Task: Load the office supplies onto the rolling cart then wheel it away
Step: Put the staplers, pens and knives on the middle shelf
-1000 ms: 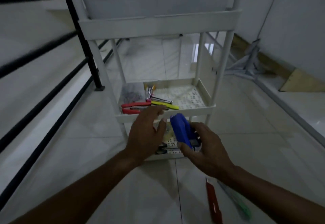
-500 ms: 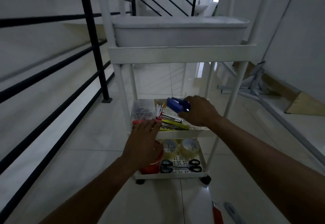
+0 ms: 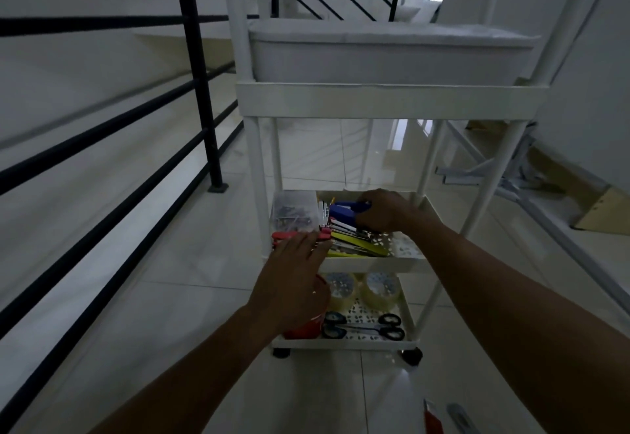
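Note:
A white three-tier rolling cart (image 3: 392, 97) stands in front of me on the tiled floor. My right hand (image 3: 383, 210) grips a blue stapler (image 3: 346, 209) down inside the middle tray (image 3: 375, 263), above pens and a yellow cutter (image 3: 358, 247). My left hand (image 3: 293, 283) lies flat with straight fingers on the front left rim of that tray, over a red cutter (image 3: 283, 236). A clear box of clips (image 3: 295, 210) sits at the tray's back left. The bottom tray (image 3: 344, 343) holds two tape rolls (image 3: 380, 288), black scissors (image 3: 363, 326) and a red object partly hidden by my left hand.
A black stair railing (image 3: 201, 92) runs along the left, close to the cart. Folded metal frames (image 3: 494, 171) and cardboard (image 3: 600, 210) lie by the right wall. A red cutter (image 3: 431, 418) and a grey item (image 3: 460, 418) lie on the floor near the bottom edge.
My right hand carried the blue stapler from in front of the cart up and into the middle tray, lowering it among the pens. My left hand stayed on the tray's front rim.

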